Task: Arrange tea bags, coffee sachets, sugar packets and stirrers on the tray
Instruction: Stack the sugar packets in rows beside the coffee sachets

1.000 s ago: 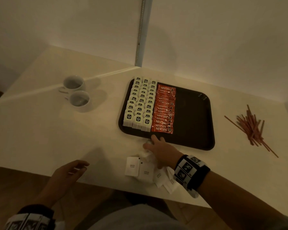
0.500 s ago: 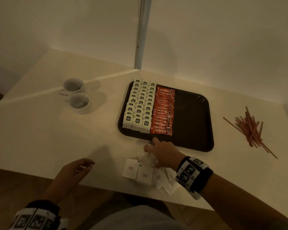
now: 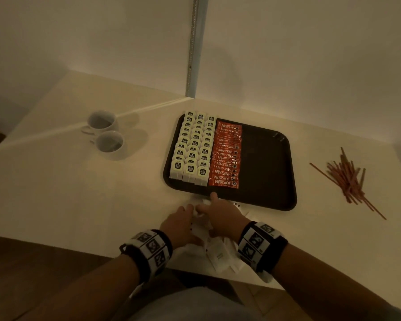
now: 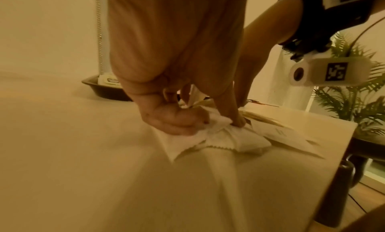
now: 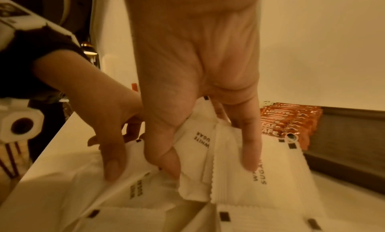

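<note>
A pile of white sugar packets lies at the table's front edge, just before the dark brown tray. Both hands are on the pile. My left hand curls its fingers round several packets, thumb pressing on top. My right hand pinches upright packets between its thumb and fingers. Tea bags fill three rows on the tray's left side. A column of orange coffee sachets lies beside them. Red stirrers lie in a loose heap on the table right of the tray.
Two white cups stand left of the tray. The tray's right half is bare. Walls close the table's far side. A plant stands beyond the table's right end.
My left hand has moved right from the table's front-left edge onto the sugar pile and taken hold of packets. The right hand stayed on the pile.
</note>
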{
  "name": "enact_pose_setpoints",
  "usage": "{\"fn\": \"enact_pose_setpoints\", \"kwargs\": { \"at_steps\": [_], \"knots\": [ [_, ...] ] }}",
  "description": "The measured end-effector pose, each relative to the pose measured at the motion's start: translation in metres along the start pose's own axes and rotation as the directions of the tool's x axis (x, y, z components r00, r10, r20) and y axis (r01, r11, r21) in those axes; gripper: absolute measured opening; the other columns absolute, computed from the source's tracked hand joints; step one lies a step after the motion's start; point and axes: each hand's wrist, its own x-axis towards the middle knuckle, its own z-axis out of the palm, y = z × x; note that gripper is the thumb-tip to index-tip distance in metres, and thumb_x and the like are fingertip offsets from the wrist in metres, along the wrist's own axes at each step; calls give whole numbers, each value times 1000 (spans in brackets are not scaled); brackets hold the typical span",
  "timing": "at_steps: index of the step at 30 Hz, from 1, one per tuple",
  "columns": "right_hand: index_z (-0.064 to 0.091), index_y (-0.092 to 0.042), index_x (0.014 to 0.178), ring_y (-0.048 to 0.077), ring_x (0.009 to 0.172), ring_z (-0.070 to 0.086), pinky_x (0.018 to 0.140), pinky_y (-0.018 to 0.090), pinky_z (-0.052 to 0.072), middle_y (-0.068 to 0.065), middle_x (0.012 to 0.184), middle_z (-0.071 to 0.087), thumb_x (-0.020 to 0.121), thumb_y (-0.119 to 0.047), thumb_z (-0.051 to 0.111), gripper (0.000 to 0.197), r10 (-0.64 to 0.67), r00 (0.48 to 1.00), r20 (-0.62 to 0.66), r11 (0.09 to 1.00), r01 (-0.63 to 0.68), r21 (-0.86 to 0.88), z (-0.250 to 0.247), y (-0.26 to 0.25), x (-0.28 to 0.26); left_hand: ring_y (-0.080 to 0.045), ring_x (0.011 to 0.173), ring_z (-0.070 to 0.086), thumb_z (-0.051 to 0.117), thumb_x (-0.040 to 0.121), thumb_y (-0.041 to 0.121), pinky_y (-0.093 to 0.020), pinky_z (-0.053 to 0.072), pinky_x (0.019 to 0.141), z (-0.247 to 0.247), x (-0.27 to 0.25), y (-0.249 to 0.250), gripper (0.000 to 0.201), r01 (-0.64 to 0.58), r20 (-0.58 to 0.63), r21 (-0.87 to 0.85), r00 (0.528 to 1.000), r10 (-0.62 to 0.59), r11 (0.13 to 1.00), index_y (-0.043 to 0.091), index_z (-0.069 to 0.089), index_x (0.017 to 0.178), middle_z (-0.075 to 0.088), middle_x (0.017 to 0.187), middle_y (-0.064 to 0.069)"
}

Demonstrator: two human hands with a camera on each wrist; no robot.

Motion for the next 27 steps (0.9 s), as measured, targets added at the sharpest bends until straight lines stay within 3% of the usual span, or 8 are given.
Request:
{"fn": "enact_pose_setpoints", "kwargs": {
  "at_steps": [4,6,11,14,17,21,24,27],
  "knots": [
    [47,-24,127,29,105,54,88,34,49,12,124,42,91,-16,56,38,-2,999,-46,994,7,110,-8,12,1,-26,107,51,80,68,44,-33,44,86,-8,2,-3,74,24,-23,57,999,-23,998,12,41,123,42,124,-9],
    [47,-27,127,28,106,53,88,33,48,10,123,42,92,-16,53,36,-1,999,-42,988,7,151,-7,18,2,-25,103,52,81,67,43,-32,44,81,-13,3,-6,71,28,-37,57,999,-26,998,13,42,118,42,121,-8],
    [32,-42,138,33,112,51,90,39,50,12,140,25,76,-28,75,76,-18,999,47,1000,18,10,1,12,8,-17,89,45,84,64,41,-30,45,79,-22,2,-17,67,36,-53,78,998,-32,996,15,43,111,40,111,-3],
    [27,-43,140,35,112,51,87,40,52,15,147,18,73,-28,77,85,6,1000,22,1000,-6,-12,5,6,14,-18,86,45,85,62,40,-31,45,77,-25,3,-21,67,38,-58,95,998,-33,995,16,44,110,35,104,1],
    [22,-44,141,35,108,53,84,40,53,16,142,23,72,-27,78,91,-13,1000,-8,999,13,-31,7,3,17,-17,86,46,85,62,40,-29,43,75,-26,4,-22,67,34,-50,118,998,-28,992,17,44,110,34,104,2],
    [44,-30,128,35,106,54,85,41,53,15,137,30,78,-21,72,58,-40,999,-36,999,41,34,2,0,20,-17,86,46,85,61,41,-28,43,75,-28,4,-24,67,36,-48,126,998,-30,991,19,43,108,34,103,2],
    [49,-27,119,31,100,56,86,42,53,12,127,38,88,-25,61,33,-62,995,-83,991,71,112,-1,5,19,-17,86,46,86,60,43,-28,43,74,-28,4,-27,65,43,-59,113,998,-36,993,22,39,100,34,102,1],
    [48,-26,120,28,94,58,83,40,53,10,117,43,92,-27,53,28,-85,984,-157,993,97,73,-2,8,18,-17,86,46,85,60,45,-29,44,75,-30,5,-28,66,56,-63,122,997,-48,991,24,35,98,35,103,2]
  ]
}}
